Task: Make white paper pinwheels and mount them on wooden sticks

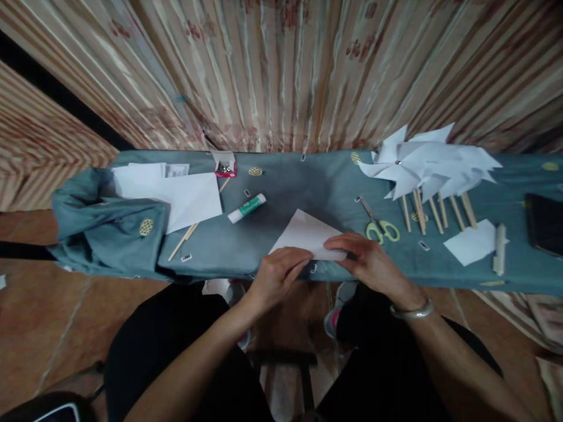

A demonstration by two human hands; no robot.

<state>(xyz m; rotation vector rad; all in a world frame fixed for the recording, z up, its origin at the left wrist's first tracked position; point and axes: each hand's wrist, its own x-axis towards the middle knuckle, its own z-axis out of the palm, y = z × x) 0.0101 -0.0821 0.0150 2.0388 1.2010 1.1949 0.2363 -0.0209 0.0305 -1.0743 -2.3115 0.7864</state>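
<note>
While the left hand [281, 271] has its grip pinched on a white sheet [301, 233], the right hand [363, 257] has its grip clamped on the sheet's right corner. Sheet sits mid-length, at the near edge of the table [321, 187]. Green-grey cloth [109, 228] with small yellow prints covers it, bunched up at the left end. Scissors [382, 230], green handles, just right of the hands; glue stick [247, 208] to the left. Open red box [225, 168] by the far edge; loose papers [193, 199] toward the far left corner, over thin sticks [178, 246]. White pinwheels [407, 159] overlap along the far edge, right half. Dark object [545, 223] at right, cut off. Pleated curtain [281, 70] beyond the far edge, brownish tiled floor [57, 328] below.
</note>
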